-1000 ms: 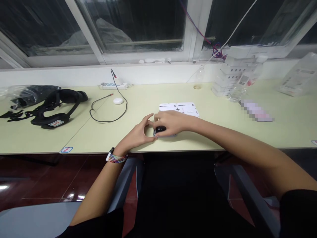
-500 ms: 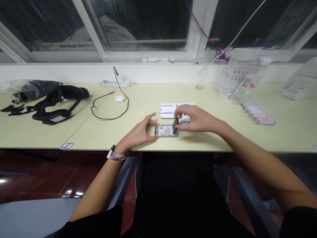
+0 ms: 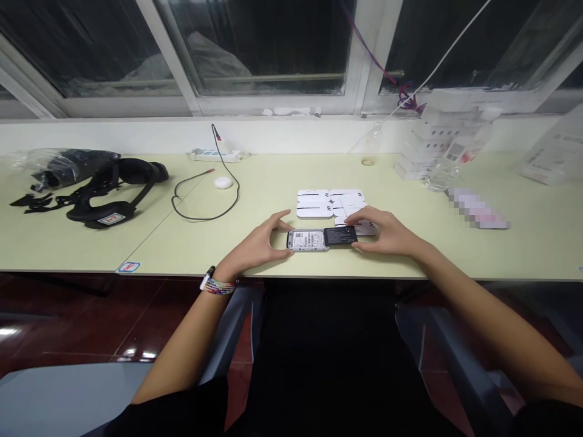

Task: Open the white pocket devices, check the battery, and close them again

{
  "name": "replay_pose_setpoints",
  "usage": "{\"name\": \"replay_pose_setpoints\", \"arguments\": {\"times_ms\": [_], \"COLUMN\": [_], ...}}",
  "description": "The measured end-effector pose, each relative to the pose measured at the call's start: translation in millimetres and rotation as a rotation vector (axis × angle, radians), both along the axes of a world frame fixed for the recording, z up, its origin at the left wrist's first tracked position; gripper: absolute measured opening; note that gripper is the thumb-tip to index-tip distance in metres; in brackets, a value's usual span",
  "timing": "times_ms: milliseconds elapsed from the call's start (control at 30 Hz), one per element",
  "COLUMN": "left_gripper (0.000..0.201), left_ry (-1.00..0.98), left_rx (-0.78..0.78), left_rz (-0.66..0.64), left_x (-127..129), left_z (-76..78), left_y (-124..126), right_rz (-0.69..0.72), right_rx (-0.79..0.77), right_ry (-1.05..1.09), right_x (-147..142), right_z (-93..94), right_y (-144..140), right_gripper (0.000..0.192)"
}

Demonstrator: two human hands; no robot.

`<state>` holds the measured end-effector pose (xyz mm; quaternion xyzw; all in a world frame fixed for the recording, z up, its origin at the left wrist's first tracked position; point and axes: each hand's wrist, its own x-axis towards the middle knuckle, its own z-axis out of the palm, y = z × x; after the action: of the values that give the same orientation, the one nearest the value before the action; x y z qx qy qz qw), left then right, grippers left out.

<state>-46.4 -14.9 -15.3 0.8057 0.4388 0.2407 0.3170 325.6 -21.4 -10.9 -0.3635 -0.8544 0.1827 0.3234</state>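
A small flat device (image 3: 306, 240) with a grey rim and a printed white label in its bared back lies near the table's front edge. My left hand (image 3: 255, 246) grips its left end between thumb and fingers. My right hand (image 3: 390, 233) pinches a flat black battery (image 3: 340, 236) by its right side. The battery lies label side up, its left edge at the device's right end; whether it overlaps the rim, I cannot tell. Just behind them several white rounded plates (image 3: 314, 209) with black lines sit together, some partly covered by my right fingers.
A black headset (image 3: 100, 212) rests at the left, beside a black cable (image 3: 200, 218) and a white round case (image 3: 223, 182). Near the wall stand a power strip (image 3: 216, 155), white boxes (image 3: 414, 164) and a clear bottle (image 3: 439, 176). A blurred-out packet (image 3: 478, 209) lies at the right.
The battery has gone from standing tilted over the device's right end to lying flat at its right. My right hand has moved right with it; my left hand keeps its hold.
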Motion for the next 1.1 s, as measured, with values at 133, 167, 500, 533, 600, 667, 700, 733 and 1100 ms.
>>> {"name": "replay_pose_setpoints", "arguments": {"times_ms": [133,167,500,533,600,667,700,733,1100], "left_gripper": [0.094,0.094,0.095,0.095,0.094,0.094,0.095,0.095,0.094], "left_ry": [0.005,0.003,-0.010,-0.009,-0.007,-0.004,-0.005,-0.006,0.005], "left_rx": [0.012,0.013,-0.005,-0.006,-0.007,-0.004,-0.003,-0.003,0.000], "left_rz": [-0.002,-0.005,-0.010,-0.009,-0.010,-0.010,-0.011,-0.012,-0.002], "left_x": [0.0,-0.3,-0.2,0.0,0.1,-0.1,-0.2,-0.3,-0.3], "left_z": [0.0,-0.4,-1.2,-0.9,-0.5,-0.5,-0.6,-0.8,-0.8], "left_y": [0.3,0.6,1.3,1.1,0.9,1.0,1.1,1.2,1.2], "right_rz": [-0.004,-0.003,-0.001,0.000,0.002,0.002,0.002,0.003,0.012], "right_rx": [-0.011,-0.012,0.007,0.008,0.011,0.014,0.016,0.019,0.041], "right_ry": [0.005,0.004,-0.013,-0.011,-0.008,-0.005,-0.004,-0.004,0.004], "right_x": [0.5,0.7,-0.6,-0.6,-0.3,0.1,0.1,0.1,0.6], "right_z": [-1.1,-1.6,-0.6,-0.4,-0.5,-1.0,-1.3,-1.6,-3.5], "right_y": [0.2,0.3,-1.5,-1.6,-1.5,-1.5,-1.5,-1.6,-1.2], "right_gripper": [0.040,0.040,0.040,0.039,0.039,0.040,0.040,0.040,0.041]}}
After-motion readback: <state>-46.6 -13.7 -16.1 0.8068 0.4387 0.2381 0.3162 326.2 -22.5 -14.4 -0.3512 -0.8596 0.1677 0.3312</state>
